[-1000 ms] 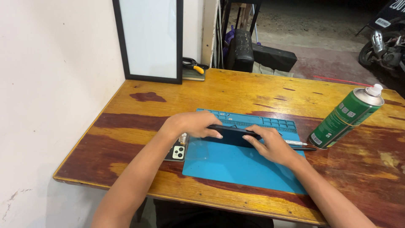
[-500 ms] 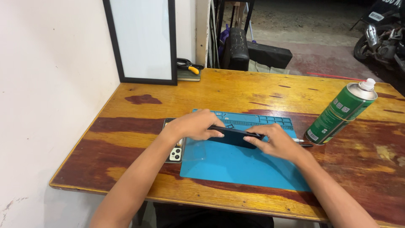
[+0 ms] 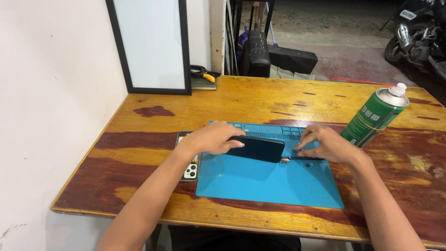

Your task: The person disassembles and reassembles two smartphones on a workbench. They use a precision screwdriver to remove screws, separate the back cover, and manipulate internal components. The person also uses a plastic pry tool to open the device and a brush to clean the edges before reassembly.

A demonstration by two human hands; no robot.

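In the head view, the left hand lies over the left end of a dark smartphone, its fingers curled over the top edge and pinning the phone flat on the blue work mat that covers the middle of the wooden tabletop. The right hand has changed most: 1 second ago it rested on the phone's right end, and now it has slid off to the right, so the phone's right half shows bare. Its fingers bend down loosely onto a thin dark tool lying on the mat just past the phone's right corner; they touch it, but whether they actually pinch it cannot be told. The phone itself has kept its place near the back of the mat. That reads as a shift from 2 hands steadying the phone to 1 holding it and the other going to the tool. A second phone, back up with its camera cluster showing, lies at the mat's left edge, partly under the left forearm. A green spray can stands just right of the mat, near the right hand. A black-framed white panel leans at the back, with yellow-handled pliers beside it.
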